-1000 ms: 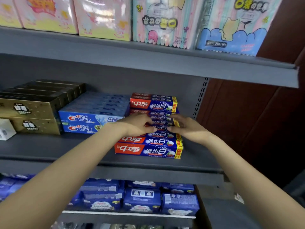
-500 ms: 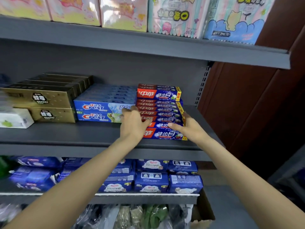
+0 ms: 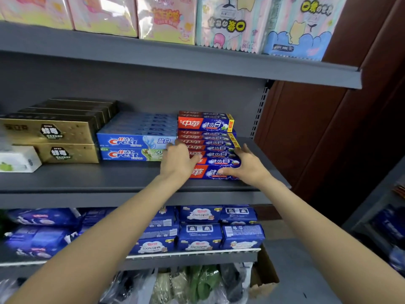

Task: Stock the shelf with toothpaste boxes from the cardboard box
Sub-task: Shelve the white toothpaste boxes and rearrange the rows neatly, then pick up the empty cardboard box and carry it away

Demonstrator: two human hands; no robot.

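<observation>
My left hand point(image 3: 178, 161) lies flat against the left end of the stepped stack of red-and-blue cardboard toothpaste boxes point(image 3: 215, 148) on the grey metal middle shelf point(image 3: 114, 178), fingers straight and pressing, not gripping. My right hand point(image 3: 245, 167) rests on the right end of the front boxes, fingers spread and only slightly bent, the thumb laid along the face of the lowest one — it holds nothing either.

The stack is the worry. Its boxes sit staggered like stairs, each lower one further forward, and the front box is near the shelf's lip. If I push unevenly, I judge the slippery cartons could shear sideways or fan out, and the front one could slide off towards the blue soft packs point(image 3: 199, 235) on the shelf below. Pushing too hard from the left could also drive the row off the open right end of the shelf, where nothing stops it.

On the other side, the blue Crest cartons point(image 3: 131, 148) sit just beside my left hand — a careless nudge would skew them. The brown cardboard box point(image 3: 264, 273) shows only as a corner low on the right; what is left in it I cannot tell.
</observation>
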